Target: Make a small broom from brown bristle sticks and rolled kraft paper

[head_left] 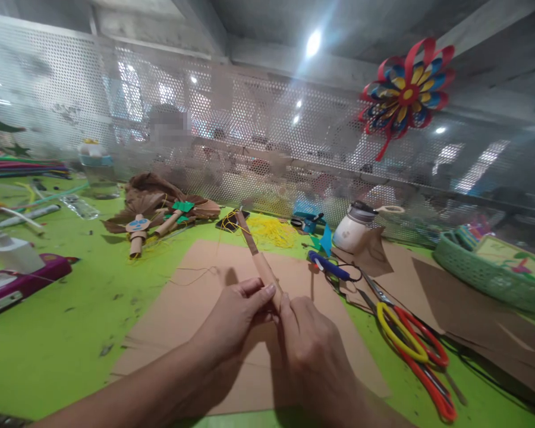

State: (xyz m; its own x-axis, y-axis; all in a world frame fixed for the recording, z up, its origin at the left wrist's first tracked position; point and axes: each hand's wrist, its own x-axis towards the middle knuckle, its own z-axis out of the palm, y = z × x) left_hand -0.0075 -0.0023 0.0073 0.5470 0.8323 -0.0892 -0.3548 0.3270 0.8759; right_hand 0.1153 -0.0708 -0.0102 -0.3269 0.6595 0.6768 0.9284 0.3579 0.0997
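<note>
Green tabletop point(89, 345), crowded. Brown paper sheets point(196, 297) spread beneath my hands; yellow strands point(274, 232) heaped beyond them, a blue glue gun point(330, 266) by their right edge, then scissors point(405, 326) with yellow and red handles, green basket point(481, 270) further right. Rolled paper tube point(268, 273) slants above the sheets — darker strip point(248, 235) jutting from its far end. My left fingers point(262, 299) pinch its side, nearly closed; my right fingers point(289, 315) curl snugly at the near end.

The person's left hand point(237, 310) and right hand point(312, 340) are bare; the left forearm point(145, 380), uncovered too, narrows toward the wrist.
</note>
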